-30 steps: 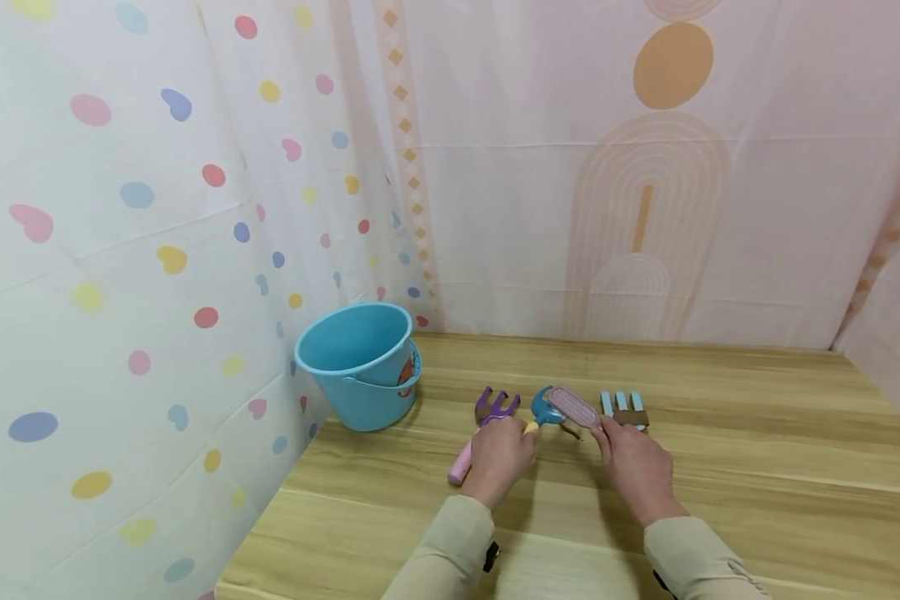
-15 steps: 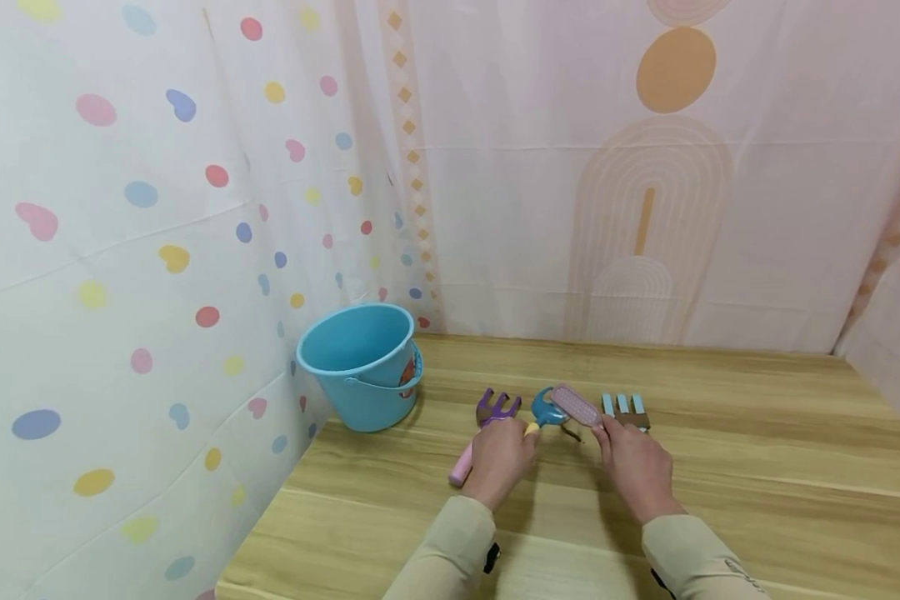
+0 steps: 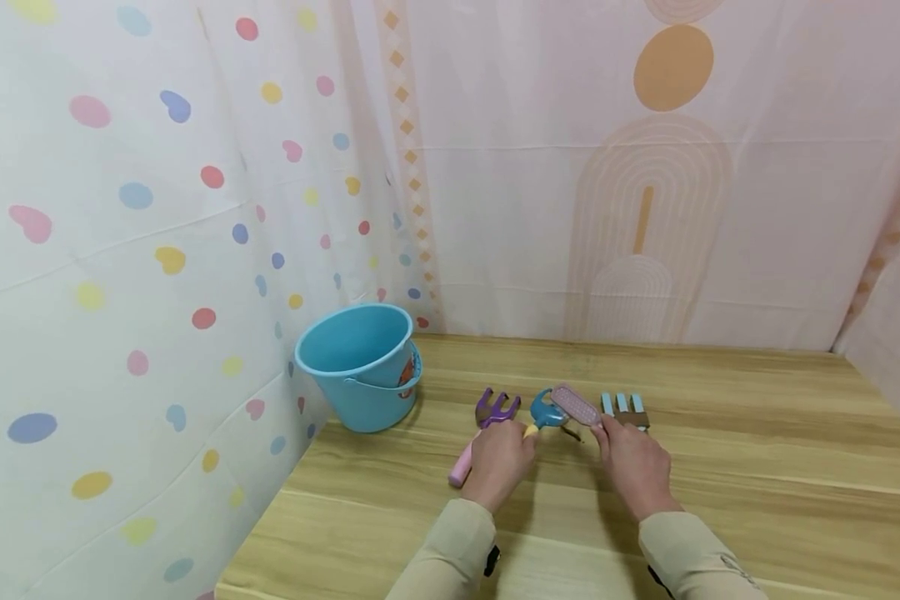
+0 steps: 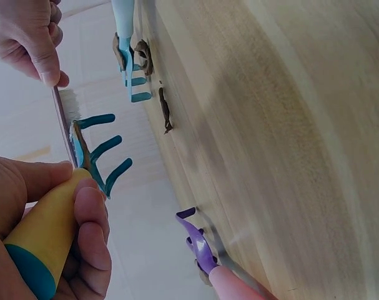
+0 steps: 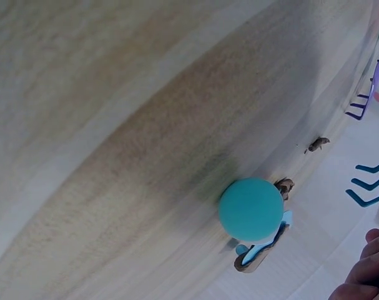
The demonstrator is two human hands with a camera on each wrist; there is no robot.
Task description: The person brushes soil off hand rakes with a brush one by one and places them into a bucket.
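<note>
My left hand (image 3: 502, 458) grips the yellow handle (image 4: 49, 222) of a small toy rake (image 3: 546, 412) with blue-teal tines. Brown, clay-like matter clings to its head. With thumb and fingers, my right hand (image 3: 637, 471) pinches a pink brush (image 3: 576, 406). Its pale bristles (image 4: 69, 106) touch the rake head in the left wrist view. Both tools are held above the table. Beside my left hand lies a purple toy rake (image 3: 504, 410) with a pink handle (image 3: 461, 465). Beyond my right hand is a light blue rake (image 3: 621, 403) bearing a brown lump (image 3: 630, 418).
A light blue bucket (image 3: 367, 410) stands upright at the left of the wooden table (image 3: 757, 467), its handle hanging down. Brown scraps (image 4: 165, 111) lie on the tabletop between the rakes. Patterned curtains (image 3: 495, 208) hang behind and beside the table.
The brush has shifted very slightly to the right over the rake head. Both hands keep their hold in nearly the same places.
</note>
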